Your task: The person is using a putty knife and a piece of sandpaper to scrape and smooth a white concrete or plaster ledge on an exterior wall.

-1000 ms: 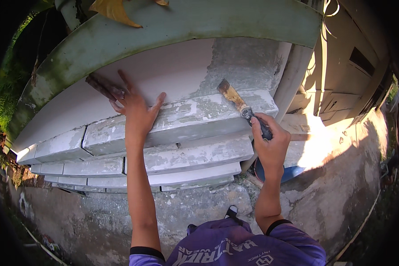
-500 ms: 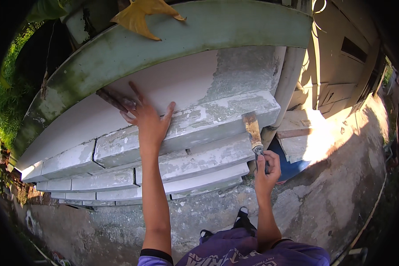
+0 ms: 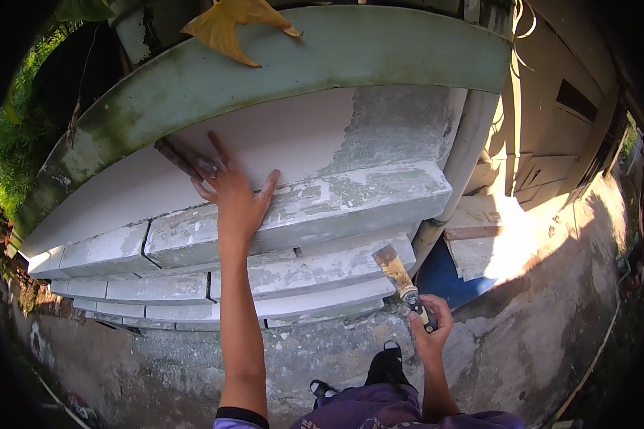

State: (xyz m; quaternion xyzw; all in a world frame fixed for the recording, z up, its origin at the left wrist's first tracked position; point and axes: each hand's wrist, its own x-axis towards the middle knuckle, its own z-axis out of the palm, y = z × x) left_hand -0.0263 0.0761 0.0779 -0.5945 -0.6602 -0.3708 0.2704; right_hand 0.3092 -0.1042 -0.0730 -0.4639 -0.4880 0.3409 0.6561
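My right hand [image 3: 433, 334] grips a putty knife [image 3: 402, 282] by its dark handle. The knife has a flat, rust-stained blade pointing up and left, near the end of the lower ledges. My left hand [image 3: 237, 196] is spread out against the white-coated wall panel [image 3: 293, 136], fingers apart and thumb above the top ledge [image 3: 322, 200]. Beside its fingers runs a dark brown streak [image 3: 182, 159]; whether it is an object or a shadow is unclear. The ledge carries patchy white coating over grey.
Above the panel curves a greenish, mould-stained rim [image 3: 286, 61] with a dry yellow leaf [image 3: 232, 28] on it. More stepped ledges [image 3: 315, 275] lie below. A pipe [image 3: 472, 143] stands at the right, near a blue object [image 3: 447, 275]. The concrete floor [image 3: 508, 357] is rough.
My right hand has lowered with the putty knife, drawing the blade down and left, away from the top ledge's end. My left hand stays spread on the wall.
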